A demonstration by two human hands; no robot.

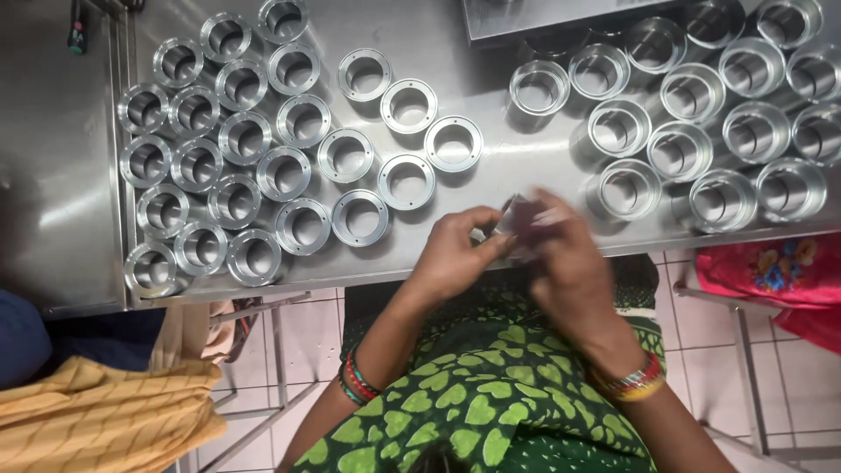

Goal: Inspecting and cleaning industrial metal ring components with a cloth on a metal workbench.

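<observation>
My left hand (455,254) and my right hand (569,263) meet over the front edge of a steel table (491,166). Both hold one small metal part (517,217), which is blurred and mostly hidden by my fingers; I cannot tell its shape. Several short metal rings (359,217) with small holes in their flanges lie in rows to the left of my hands. Several taller metal cylinders (626,188) stand in rows to the right. Beaded bracelets circle both wrists.
A second steel surface (53,175) adjoins the table on the left. A yellow cloth (96,412) lies at the lower left, a pink flowered cloth (780,267) at the right. A metal box (543,16) sits at the table's back. Tiled floor shows below.
</observation>
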